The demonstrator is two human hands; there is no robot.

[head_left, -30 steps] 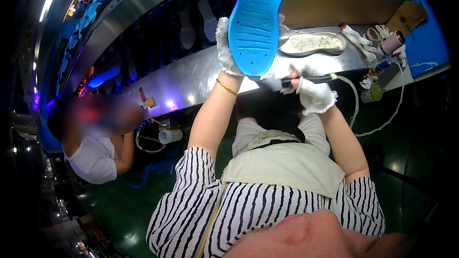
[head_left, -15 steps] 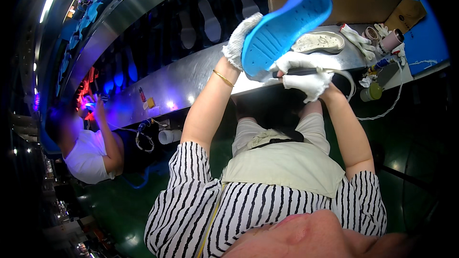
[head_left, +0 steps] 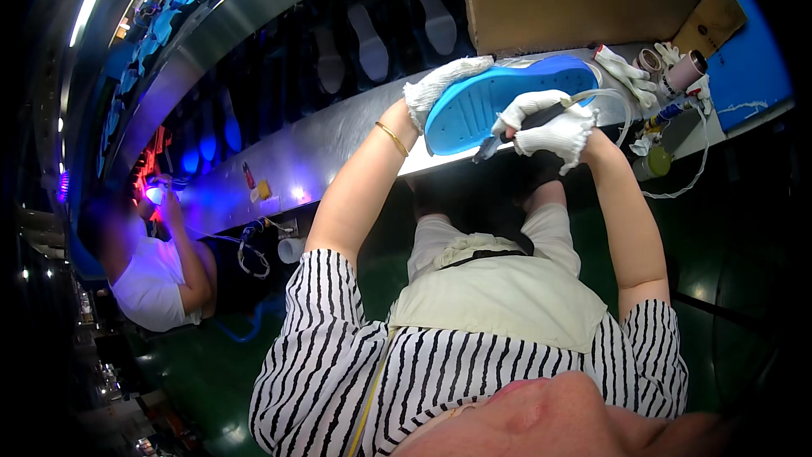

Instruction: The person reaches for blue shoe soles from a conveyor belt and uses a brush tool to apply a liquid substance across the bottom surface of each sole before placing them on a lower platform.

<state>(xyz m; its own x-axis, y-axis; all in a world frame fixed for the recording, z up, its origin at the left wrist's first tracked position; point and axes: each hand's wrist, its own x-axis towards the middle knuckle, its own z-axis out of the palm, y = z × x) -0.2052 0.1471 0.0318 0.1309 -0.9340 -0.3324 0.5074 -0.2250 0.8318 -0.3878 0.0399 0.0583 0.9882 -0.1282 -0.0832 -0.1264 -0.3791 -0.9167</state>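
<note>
My gloved left hand (head_left: 441, 85) grips a blue shoe sole (head_left: 482, 106) along its far left side; the sole's ribbed, holed face is turned toward me. A dark-handled tool (head_left: 541, 117) is in my gloved right hand (head_left: 554, 127), fingers wrapped round it. Its grey-blue tip (head_left: 488, 149) points left at the sole's near edge; I cannot tell whether it touches. From the handle's other end a pale tube (head_left: 607, 95) curves away to the right. The blue sole mostly covers a whitish piece lying behind it on the metal bench (head_left: 334, 131).
Beyond the bench, several grey soles (head_left: 368, 42) lie on a dark surface. A cardboard sheet (head_left: 584, 0) stands at the back. White gloves (head_left: 624, 74), tape rolls (head_left: 683, 73) and a green-capped jar (head_left: 655, 162) sit at the right. A co-worker (head_left: 161, 275) works at the left under purple light.
The blue sole has come down toward the bench and turned more level, covering the whitish piece. My right hand has shifted slightly right, and the tool's tip now shows.
</note>
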